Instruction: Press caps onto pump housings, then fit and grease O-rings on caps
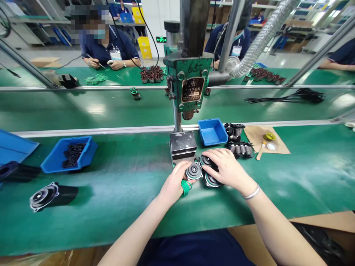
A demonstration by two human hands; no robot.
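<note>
My left hand [173, 184] is closed around a round motor housing [194, 170] with a silver flange and a dark stepped centre. Several green rings [186, 188] hang at that hand's fingers. Just to the right, my right hand [226, 166] has its thumb and fingers closed about a second motor housing [206, 160], partly covered by the fingers. A third motor housing [212, 180] stands below my right thumb, close against the others. Behind my hands is the dark metal block [183, 142] at the base of a green press [191, 81].
A blue bin [212, 133] stands behind my right hand, beside stacked dark motor parts [240, 149]. A brush [261, 150] lies on cardboard [281, 144]. At left are a blue bin [83, 162] of black parts and a lying motor housing [68, 194]. Co-workers sit across the bench.
</note>
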